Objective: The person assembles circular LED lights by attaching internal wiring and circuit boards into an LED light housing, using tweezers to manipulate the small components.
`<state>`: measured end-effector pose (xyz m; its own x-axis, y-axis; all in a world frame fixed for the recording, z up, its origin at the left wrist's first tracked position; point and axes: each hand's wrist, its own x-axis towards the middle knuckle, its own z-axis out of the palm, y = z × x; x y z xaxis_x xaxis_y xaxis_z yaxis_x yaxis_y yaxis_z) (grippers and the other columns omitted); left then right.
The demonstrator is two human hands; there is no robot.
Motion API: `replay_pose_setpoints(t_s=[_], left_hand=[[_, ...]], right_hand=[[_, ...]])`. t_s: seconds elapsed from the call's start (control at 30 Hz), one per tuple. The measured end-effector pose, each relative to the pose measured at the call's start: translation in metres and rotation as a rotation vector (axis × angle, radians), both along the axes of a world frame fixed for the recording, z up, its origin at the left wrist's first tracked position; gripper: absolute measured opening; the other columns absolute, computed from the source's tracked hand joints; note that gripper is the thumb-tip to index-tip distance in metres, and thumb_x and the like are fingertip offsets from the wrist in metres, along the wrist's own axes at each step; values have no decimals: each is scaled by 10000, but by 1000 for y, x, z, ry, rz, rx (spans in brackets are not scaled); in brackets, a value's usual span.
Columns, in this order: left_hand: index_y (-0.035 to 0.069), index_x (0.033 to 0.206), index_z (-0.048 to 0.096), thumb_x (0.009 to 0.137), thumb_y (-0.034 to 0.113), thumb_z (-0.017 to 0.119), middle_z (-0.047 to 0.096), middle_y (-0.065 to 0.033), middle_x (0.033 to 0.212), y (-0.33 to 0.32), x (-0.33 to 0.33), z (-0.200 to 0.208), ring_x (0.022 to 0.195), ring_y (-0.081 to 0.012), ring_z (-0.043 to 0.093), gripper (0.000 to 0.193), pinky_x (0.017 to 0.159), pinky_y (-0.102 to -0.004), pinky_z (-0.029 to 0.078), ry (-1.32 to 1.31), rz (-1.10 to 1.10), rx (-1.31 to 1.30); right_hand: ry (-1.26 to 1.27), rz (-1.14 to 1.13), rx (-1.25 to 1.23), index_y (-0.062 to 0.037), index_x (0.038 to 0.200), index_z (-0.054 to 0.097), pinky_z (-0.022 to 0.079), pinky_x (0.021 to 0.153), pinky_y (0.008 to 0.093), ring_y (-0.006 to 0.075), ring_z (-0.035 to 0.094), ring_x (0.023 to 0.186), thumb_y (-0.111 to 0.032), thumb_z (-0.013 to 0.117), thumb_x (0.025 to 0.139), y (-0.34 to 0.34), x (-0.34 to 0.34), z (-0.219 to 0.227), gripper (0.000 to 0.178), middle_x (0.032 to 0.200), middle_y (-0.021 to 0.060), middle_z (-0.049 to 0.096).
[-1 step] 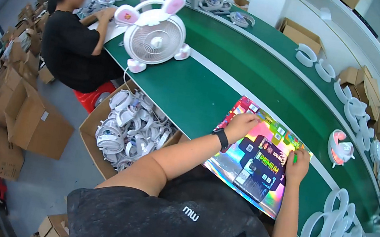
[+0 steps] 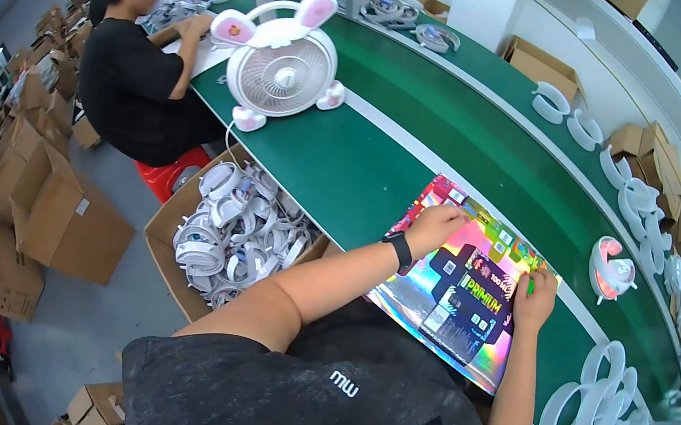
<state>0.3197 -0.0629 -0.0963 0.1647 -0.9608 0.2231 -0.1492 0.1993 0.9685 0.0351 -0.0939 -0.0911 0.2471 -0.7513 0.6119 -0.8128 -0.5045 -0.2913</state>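
A shiny, rainbow-coloured printed sheet (image 2: 398,299) lies on the green tabletop in front of me, with a dark flattened-box design (image 2: 468,310) on it. My left hand (image 2: 433,230), with a black wristband, rests over its far left part, fingers bent and drawn together; what they hold, if anything, is hidden. At the sheet's right edge, my right hand (image 2: 534,301) is curled, a small green object (image 2: 531,287) showing between its fingers. The exact kind of that object is too small to make out.
A white rabbit-eared fan (image 2: 281,72) stands left on the green table (image 2: 332,180). Beside the table, a carton (image 2: 169,265) holds many white bands. White rings (image 2: 596,408) stand at right, near a pink-and-white part (image 2: 612,272). A person (image 2: 135,70) sits far left.
The whole view has shifted very slightly. Both hands and the sheet keep their places relative to each other.
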Motion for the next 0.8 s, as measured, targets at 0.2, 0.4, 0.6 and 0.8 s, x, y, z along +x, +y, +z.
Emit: replay_pose_setpoints(t_s=[0.2,0.4,0.6,0.8], left_hand=[[0,1059,659,898,127,594,654,-41,903,-4,1,-5,828,-98,586,215,727,-251,467,120,0,47],[-1,980,635,904,111,595,617,-14,836,-7,1,-4,765,-74,550,141,675,-226,444,135,-18,22],[6,915,605,883,78,609,596,-9,820,-13,2,-11,745,-74,537,79,662,-225,437,209,-22,-15],[-6,908,612,835,42,613,643,-72,850,-13,3,-13,816,-155,611,87,754,-281,487,223,-5,-27]], right_hand=[[-59,-12,0,-25,869,643,499,835,391,311,592,998,-126,645,820,-9,0,-6,112,1057,120,618],[-44,-55,8,-24,861,645,504,818,400,309,593,983,-143,624,837,-7,2,-1,122,1073,117,614],[-14,-66,14,-27,864,649,504,809,397,304,588,980,-142,627,836,-7,4,0,121,1043,114,618],[7,-65,32,-27,860,650,503,800,398,307,586,963,-131,628,832,-4,6,1,111,1019,115,621]])
